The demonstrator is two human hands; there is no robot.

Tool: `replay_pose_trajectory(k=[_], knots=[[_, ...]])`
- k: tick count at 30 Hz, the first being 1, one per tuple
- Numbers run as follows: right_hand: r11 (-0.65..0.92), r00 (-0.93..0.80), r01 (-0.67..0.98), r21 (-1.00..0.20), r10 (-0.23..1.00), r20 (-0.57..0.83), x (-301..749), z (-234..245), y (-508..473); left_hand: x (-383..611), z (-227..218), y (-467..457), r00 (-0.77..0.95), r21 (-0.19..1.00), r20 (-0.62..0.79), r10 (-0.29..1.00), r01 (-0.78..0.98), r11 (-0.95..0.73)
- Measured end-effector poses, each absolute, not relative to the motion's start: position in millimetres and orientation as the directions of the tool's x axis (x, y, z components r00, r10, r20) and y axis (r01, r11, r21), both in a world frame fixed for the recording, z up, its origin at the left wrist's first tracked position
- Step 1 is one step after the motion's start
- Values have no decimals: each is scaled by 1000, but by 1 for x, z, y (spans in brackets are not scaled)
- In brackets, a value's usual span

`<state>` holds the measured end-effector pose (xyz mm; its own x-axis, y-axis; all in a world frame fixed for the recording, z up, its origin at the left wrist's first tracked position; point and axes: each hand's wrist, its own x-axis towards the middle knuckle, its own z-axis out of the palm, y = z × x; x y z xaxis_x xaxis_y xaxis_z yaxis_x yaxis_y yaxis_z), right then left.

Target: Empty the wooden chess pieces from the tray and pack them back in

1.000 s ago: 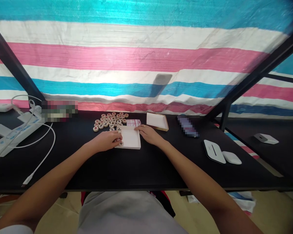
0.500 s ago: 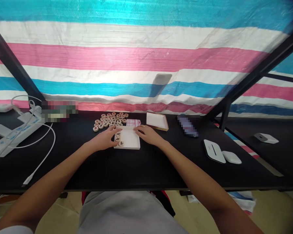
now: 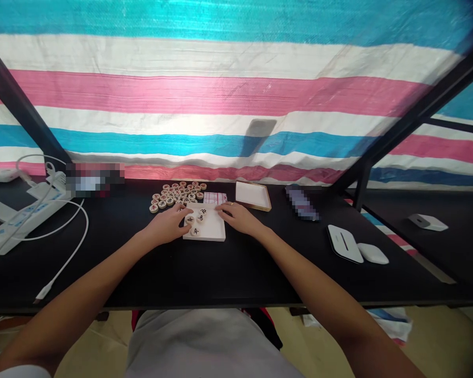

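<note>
A shallow white box tray (image 3: 211, 231) lies on the black table (image 3: 228, 268) in front of me. Three round wooden chess pieces (image 3: 196, 221) with dark characters lie in its left part. My left hand (image 3: 166, 226) rests at the tray's left edge, fingers curled toward the pieces, touching or nearly touching them. My right hand (image 3: 239, 218) lies flat with fingers spread on the tray's far right corner, a ring on one finger. Behind the tray sits a heap of several more chess pieces (image 3: 177, 195).
A folded checked paper (image 3: 215, 198) and a second white tray with a wooden rim (image 3: 254, 195) lie behind. White power strips and cables (image 3: 27, 212) lie at left. Two white devices (image 3: 355, 248) lie at right. A striped tarp (image 3: 228, 94) hangs behind.
My left hand pulled back from over the tray's left side toward its far left corner, uncovering the pieces. One more piece now lies in the tray. The right hand stayed put.
</note>
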<state>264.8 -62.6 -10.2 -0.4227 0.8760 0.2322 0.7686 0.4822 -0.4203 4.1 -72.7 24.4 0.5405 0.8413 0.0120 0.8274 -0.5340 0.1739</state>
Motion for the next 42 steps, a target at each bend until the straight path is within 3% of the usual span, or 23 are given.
replay_pose_trajectory(k=[5, 8, 15, 32, 42], knots=[[492, -431, 770, -406, 870, 239, 265, -11, -63, 5, 21, -72, 718, 136, 167, 676, 662, -737], [502, -438, 769, -394, 864, 247, 264, -11, -63, 10, 14, -72, 798, 134, 174, 577, 561, -817], [517, -448, 757, -399, 856, 258, 264, -9, -64, 18, 1, -64, 750, 210, 21, 661, 643, -737], [517, -450, 753, -406, 856, 256, 265, -9, -64, 20, 5, -59, 730, 186, 64, 680, 661, -727], [523, -449, 747, -411, 852, 268, 265, -11, -63, 22, 6, -55, 714, 195, 18, 699, 684, -703]])
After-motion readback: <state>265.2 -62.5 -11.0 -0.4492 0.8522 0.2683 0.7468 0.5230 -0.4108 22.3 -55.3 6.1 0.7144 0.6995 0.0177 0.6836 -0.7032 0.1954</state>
